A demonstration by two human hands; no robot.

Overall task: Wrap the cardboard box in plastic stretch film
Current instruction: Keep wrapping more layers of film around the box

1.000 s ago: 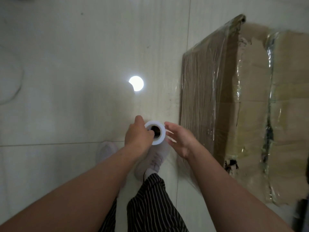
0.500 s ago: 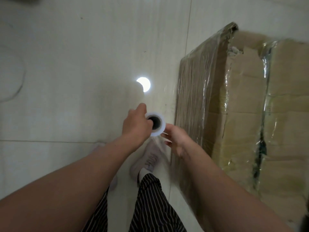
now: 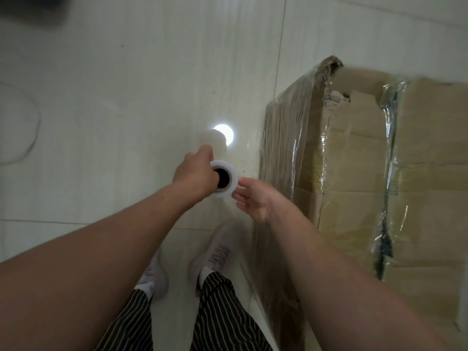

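A large cardboard box (image 3: 354,178) stands on the floor at the right, its left side and part of its top covered in clear stretch film. A white roll of stretch film (image 3: 229,182) with a dark core is held upright just left of the box. My left hand (image 3: 196,174) grips the roll from the left, with the thumb in its core. My right hand (image 3: 253,198) touches the roll's right side with fingers spread. A sheet of film (image 3: 263,249) runs from the roll toward the box's near side.
Pale floor tiles (image 3: 114,97) spread to the left, with a bright round light reflection (image 3: 224,135). My feet in light shoes (image 3: 215,257) and striped trousers are below the hands. A dark object (image 3: 30,11) lies at the top left corner.
The view has shifted so the box sits lower and closer. Both hands and the roll stay together beside the box's left side, and my feet have stepped.
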